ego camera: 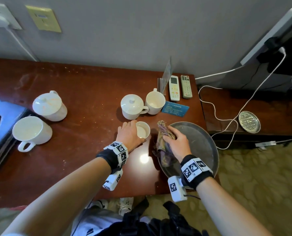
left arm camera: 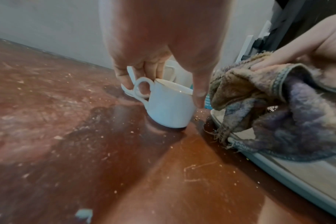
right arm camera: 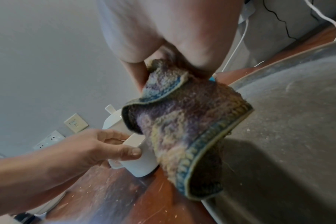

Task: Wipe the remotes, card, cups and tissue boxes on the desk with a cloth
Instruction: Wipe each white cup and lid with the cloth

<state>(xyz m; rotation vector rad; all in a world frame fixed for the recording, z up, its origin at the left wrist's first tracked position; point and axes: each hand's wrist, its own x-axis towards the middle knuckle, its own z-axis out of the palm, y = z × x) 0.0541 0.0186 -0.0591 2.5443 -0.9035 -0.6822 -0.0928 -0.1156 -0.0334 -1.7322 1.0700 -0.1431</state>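
Dusty brown desk (ego camera: 83, 86) bears cups (ego camera: 132, 106), remotes (ego camera: 180, 87), tray (ego camera: 201, 142).

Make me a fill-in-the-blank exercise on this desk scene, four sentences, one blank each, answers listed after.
1. The left hand grips a small white ____ by its rim.
2. The right hand holds a crumpled ____ over the round metal tray.
3. Two ____ lie side by side near the desk's back right corner.
4. The card lying flat beside the open mug is ____ in colour.

Missing words: cup; cloth; remotes; blue
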